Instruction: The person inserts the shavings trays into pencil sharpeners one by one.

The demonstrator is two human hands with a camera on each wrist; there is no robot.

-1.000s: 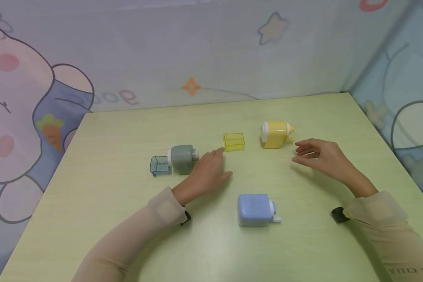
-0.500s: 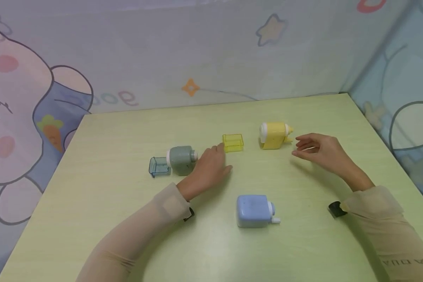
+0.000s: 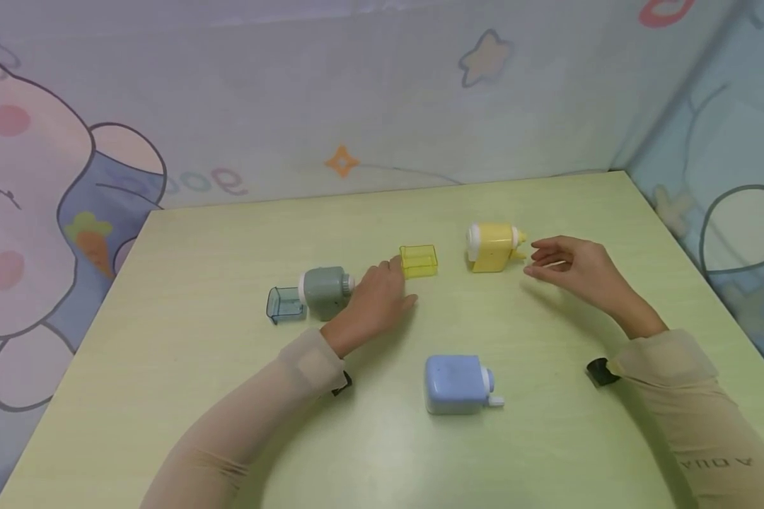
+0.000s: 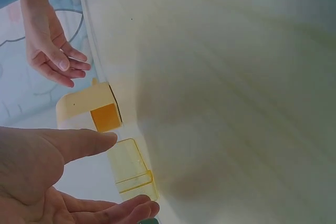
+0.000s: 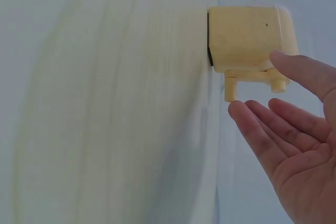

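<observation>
1. Yellow sharpener (image 3: 492, 247): right of frame centre, upright; yellow tray (image 3: 419, 263) near mid-frame, apart from it.
2. Left hand (image 3: 375, 300): wide, grips nothing, fingertips beside tray (contact unclear).
3. Right hand (image 3: 579, 272): relaxed, holds nothing, beside crank (image 5: 230, 88).
4. Risk: careless left fingertip could skid tray; bumped crank could twist sharpener.

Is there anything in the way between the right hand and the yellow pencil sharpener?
Nothing visible is in the way: there is only a small gap between the right hand and the yellow pencil sharpener. The sharpener's own crank handle sticks out toward the fingertips.
</observation>
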